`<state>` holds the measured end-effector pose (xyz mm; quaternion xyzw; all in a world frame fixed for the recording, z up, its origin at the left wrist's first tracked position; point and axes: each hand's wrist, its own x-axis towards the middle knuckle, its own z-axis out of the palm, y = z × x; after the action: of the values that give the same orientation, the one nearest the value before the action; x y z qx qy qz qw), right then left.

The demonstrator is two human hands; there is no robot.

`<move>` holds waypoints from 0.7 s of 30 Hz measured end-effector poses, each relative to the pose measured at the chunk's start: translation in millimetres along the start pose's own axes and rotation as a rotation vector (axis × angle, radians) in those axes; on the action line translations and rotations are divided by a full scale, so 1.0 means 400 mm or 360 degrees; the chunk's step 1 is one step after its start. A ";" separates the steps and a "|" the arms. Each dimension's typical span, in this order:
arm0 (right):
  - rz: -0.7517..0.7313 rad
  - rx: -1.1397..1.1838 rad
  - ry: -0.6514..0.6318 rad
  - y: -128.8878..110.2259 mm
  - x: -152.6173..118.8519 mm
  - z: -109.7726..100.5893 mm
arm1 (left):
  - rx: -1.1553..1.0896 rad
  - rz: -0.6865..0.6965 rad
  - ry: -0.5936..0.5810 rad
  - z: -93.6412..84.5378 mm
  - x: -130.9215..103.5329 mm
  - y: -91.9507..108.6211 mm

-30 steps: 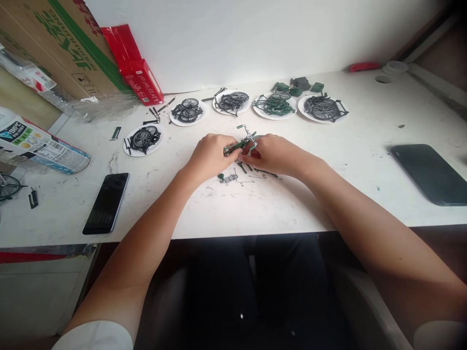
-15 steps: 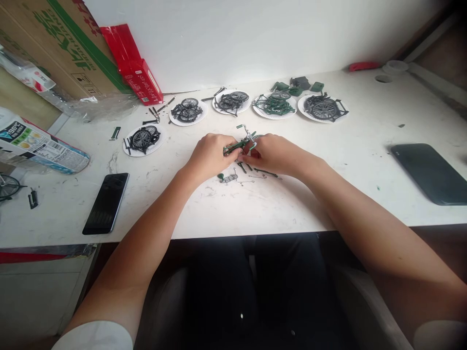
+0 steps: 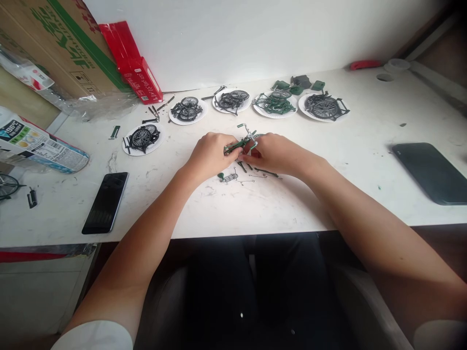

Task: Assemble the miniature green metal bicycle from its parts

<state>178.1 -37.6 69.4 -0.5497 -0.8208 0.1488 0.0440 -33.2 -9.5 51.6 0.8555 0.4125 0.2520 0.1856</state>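
A small green model bicycle (image 3: 241,144) with silver handlebars is held between my two hands above the table. My left hand (image 3: 211,153) is closed on the green frame from the left. From the other side, my right hand (image 3: 270,153) grips the model near the handlebars, its fingertips close to those of the left; the exact part it pinches is hidden. Just below the hands lie a small wire rack (image 3: 229,178), a green saddle (image 3: 221,175), a thin green strip (image 3: 267,171) and several fine metal pieces.
Paper plates bearing model bicycle parts stand in an arc: black parts (image 3: 141,137) at left, green parts (image 3: 277,104) and grey parts (image 3: 324,107) behind. A phone (image 3: 105,203) and a bottle (image 3: 44,146) lie left, a red box (image 3: 142,80) behind, a dark tablet-like slab (image 3: 432,172) right.
Both hands and the model bicycle have kept nearly the same position. Only a very slight shift of the whole view shows.
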 end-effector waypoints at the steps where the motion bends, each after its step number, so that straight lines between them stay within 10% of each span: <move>1: -0.0001 0.0003 -0.0003 0.000 0.000 0.000 | 0.0004 0.0003 0.0001 0.000 0.000 0.000; 21: 0.0009 -0.0001 -0.0010 -0.003 -0.001 -0.002 | 0.0026 0.0000 -0.0008 -0.001 -0.001 0.001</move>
<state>177.3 -38.4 70.7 -0.5516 -0.8194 0.1504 0.0407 -33.3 -10.1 51.9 0.8576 0.4141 0.2465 0.1797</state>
